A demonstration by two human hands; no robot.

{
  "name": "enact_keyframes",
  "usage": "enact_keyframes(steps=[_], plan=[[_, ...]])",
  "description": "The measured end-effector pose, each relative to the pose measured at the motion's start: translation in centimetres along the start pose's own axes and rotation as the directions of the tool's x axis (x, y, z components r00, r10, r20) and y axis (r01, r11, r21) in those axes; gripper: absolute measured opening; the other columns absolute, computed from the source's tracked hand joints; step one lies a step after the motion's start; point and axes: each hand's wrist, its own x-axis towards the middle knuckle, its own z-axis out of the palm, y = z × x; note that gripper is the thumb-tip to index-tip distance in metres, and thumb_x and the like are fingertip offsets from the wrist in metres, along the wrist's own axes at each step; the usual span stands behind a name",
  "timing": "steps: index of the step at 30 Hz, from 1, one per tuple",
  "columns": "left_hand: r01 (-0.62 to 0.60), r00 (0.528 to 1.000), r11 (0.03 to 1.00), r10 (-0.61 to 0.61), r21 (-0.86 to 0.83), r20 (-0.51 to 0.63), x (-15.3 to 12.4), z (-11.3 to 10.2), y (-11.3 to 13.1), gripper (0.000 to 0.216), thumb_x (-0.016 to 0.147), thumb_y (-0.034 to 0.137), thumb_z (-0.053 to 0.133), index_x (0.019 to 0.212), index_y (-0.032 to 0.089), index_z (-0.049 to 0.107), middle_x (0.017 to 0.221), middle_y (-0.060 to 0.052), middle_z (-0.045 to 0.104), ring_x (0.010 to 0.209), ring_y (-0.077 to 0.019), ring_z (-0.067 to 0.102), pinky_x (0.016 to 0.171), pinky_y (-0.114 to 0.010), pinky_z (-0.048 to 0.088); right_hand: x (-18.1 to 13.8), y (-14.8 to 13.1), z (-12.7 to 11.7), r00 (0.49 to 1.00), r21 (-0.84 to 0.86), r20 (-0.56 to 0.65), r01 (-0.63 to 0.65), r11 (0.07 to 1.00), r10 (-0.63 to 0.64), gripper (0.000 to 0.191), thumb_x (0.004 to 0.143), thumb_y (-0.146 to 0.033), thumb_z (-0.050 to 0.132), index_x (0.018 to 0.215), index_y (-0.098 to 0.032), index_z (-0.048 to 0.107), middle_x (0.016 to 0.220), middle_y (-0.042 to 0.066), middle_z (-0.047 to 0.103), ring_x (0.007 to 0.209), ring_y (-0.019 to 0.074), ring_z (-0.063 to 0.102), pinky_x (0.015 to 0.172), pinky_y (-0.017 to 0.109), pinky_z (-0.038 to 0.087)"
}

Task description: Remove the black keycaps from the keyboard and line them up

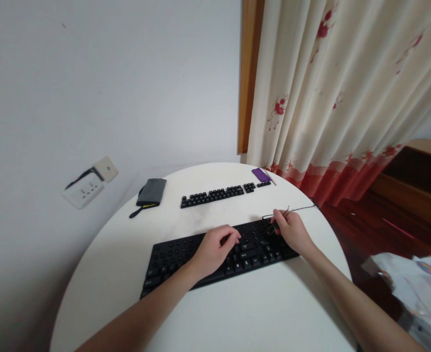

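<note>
A black keyboard [171,256] lies across the round white table [237,313]. My left hand [213,252] rests on its middle keys with the fingers curled down. At the keyboard's right end my right hand [292,230] pinches a thin wire tool [287,209] over the keys. Behind the keyboard a row of loose black keycaps [213,195] is laid out on the table. The keyboard's thin cable [299,209] runs off to the right edge.
A grey pouch with a black strap [151,191] lies at the back left. A small purple item [261,174] sits at the back near the flowered curtain [340,98]. A wall socket [86,188] is on the left. Papers [417,288] lie lower right.
</note>
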Motion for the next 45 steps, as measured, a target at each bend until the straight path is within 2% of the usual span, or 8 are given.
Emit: enact_keyframes(steps=[10, 28, 35, 38, 41, 45], plan=[[0.001, 1.000, 1.000, -0.001, 0.006, 0.009, 0.1, 0.0, 0.0, 0.023, 0.096, 0.025, 0.051, 0.086, 0.017, 0.069, 0.083, -0.003, 0.072, 0.079, -0.0165, 0.066, 0.074, -0.025, 0.047, 0.0, 0.2, 0.1, 1.000, 0.068, -0.002, -0.016, 0.998, 0.017, 0.046, 0.092, -0.053, 0.044, 0.070, -0.017, 0.062, 0.047, -0.001, 0.054, 0.043, 0.0143, 0.051, 0.046, 0.025, 0.035], [0.003, 1.000, 1.000, -0.004, 0.012, 0.011, 0.2, 0.1, 0.2, 0.023, 0.096, 0.026, 0.050, 0.085, 0.017, 0.069, 0.082, -0.003, 0.071, 0.078, -0.0170, 0.066, 0.074, -0.027, 0.047, -0.1, 0.5, -0.1, 1.000, 0.064, -0.001, -0.019, 0.998, 0.019, 0.048, 0.093, -0.056, 0.044, 0.074, -0.016, 0.064, 0.046, 0.000, 0.055, 0.040, 0.0128, 0.046, 0.043, 0.024, 0.031], [0.003, 1.000, 1.000, -0.003, 0.005, 0.012, 0.1, 0.0, 0.1, 0.022, 0.095, 0.025, 0.051, 0.085, 0.018, 0.069, 0.083, -0.003, 0.071, 0.079, -0.0169, 0.065, 0.074, -0.027, 0.047, 0.6, 1.6, -0.3, 0.998, 0.195, -0.032, -0.054, 0.979, 0.061, 0.050, 0.090, -0.061, 0.048, 0.073, -0.016, 0.064, 0.047, 0.000, 0.054, 0.042, 0.0131, 0.046, 0.043, 0.024, 0.033], [0.009, 1.000, 1.000, -0.009, 0.006, -0.003, 0.1, 0.1, -0.1, 0.019, 0.094, 0.025, 0.053, 0.088, 0.018, 0.070, 0.084, -0.003, 0.071, 0.078, -0.0164, 0.064, 0.073, -0.027, 0.047, 0.3, 0.7, -0.4, 0.999, 0.242, -0.045, -0.005, 0.970, 0.017, 0.049, 0.090, -0.061, 0.050, 0.075, -0.017, 0.065, 0.048, -0.001, 0.053, 0.044, 0.0130, 0.046, 0.044, 0.024, 0.033], [0.043, 0.999, 0.997, -0.044, -0.058, -0.019, 0.1, 0.3, -0.3, 0.016, 0.092, 0.026, 0.058, 0.099, 0.019, 0.069, 0.089, -0.003, 0.071, 0.080, -0.0163, 0.063, 0.071, -0.026, 0.047, -0.5, -1.2, -0.3, 0.996, 0.264, -0.063, 0.083, 0.961, -0.069, 0.046, 0.093, -0.057, 0.049, 0.076, -0.017, 0.065, 0.050, -0.002, 0.053, 0.048, 0.0124, 0.047, 0.047, 0.024, 0.035], [0.097, 0.994, 0.977, -0.103, -0.192, -0.022, 0.2, 0.5, -0.7, 0.033, 0.088, 0.027, 0.064, 0.120, 0.020, 0.064, 0.106, -0.006, 0.070, 0.086, -0.0167, 0.062, 0.073, -0.027, 0.049, -1.7, -4.5, 0.3, 0.971, 0.220, 0.032, 0.225, 0.949, -0.238, 0.040, 0.097, -0.048, 0.047, 0.077, -0.017, 0.065, 0.056, -0.002, 0.055, 0.053, 0.0120, 0.050, 0.052, 0.024, 0.037]])
